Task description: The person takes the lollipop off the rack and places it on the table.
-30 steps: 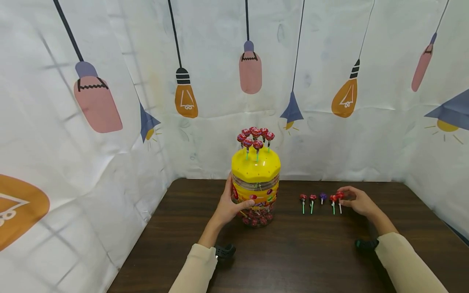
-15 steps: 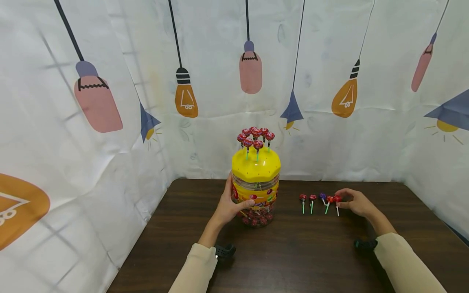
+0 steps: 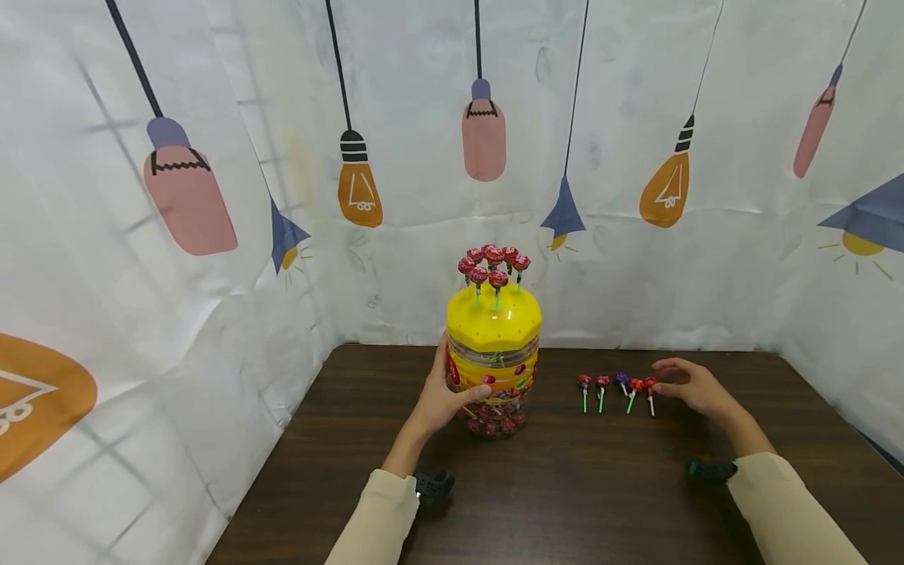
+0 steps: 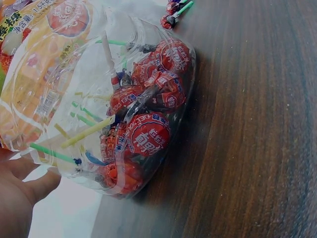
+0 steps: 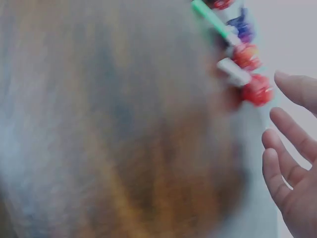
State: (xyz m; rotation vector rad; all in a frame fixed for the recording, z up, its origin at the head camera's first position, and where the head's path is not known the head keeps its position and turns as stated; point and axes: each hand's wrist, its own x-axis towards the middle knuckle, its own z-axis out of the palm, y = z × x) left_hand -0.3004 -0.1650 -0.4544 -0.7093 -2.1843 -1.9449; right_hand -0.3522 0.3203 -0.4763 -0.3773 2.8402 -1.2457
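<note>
Round, red- and purple-wrapped lollipops (image 3: 622, 378) lie near the right hand (image 3: 695, 390), thumb and fingers apart; the left hand (image 3: 436, 398) grips a yellow-lidded clear plastic jar (image 3: 497, 361).

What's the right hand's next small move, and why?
Probably pinch the white-stick red lollipop: the right hand is open just beside it, holding nothing, and no other lollipop is nearer. The left hand grips the jar, whose yellow lid has a cluster of lollipops standing in it.
</note>
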